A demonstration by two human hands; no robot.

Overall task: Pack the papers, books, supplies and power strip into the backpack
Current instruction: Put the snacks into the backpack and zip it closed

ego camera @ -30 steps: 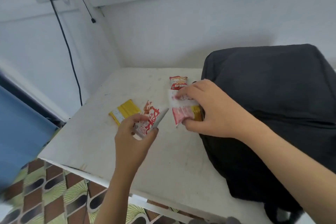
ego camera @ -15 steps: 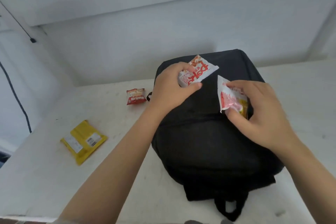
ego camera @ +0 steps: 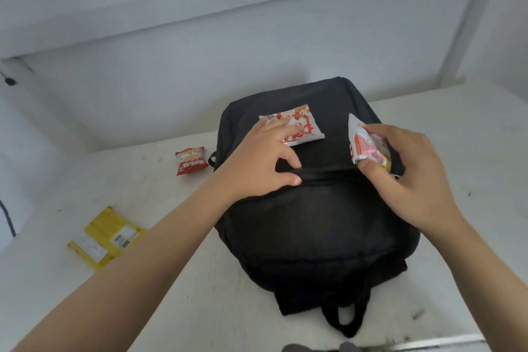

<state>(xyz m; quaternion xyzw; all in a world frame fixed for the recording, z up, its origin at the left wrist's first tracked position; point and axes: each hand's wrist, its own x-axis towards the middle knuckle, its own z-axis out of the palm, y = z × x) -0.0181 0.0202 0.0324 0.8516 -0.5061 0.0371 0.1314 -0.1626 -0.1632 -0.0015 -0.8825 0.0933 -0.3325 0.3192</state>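
Lying flat at the centre of the white table (ego camera: 200, 294), the black backpack (ego camera: 314, 223) has its carry loop (ego camera: 345, 320) pointing toward the near edge. We note a zipper seam running left to right across its upper panel.

The left hand (ego camera: 257, 163) rests on the bag with its fingers spread and fairly straight. Its fingertips press a white-and-red packet (ego camera: 308, 126) flat against the far part of the bag, and the thumb sits at the seam.

The right hand (ego camera: 408, 180) grips a bundle of packets (ego camera: 365, 146), white, pink and yellow, over the bag's right side.

A small red packet (ego camera: 191, 160) lies on the table just left of the bag. We log a yellow packet (ego camera: 105, 237) well apart, at near left, and a dark cable (ego camera: 7, 217) at the far-left edge.
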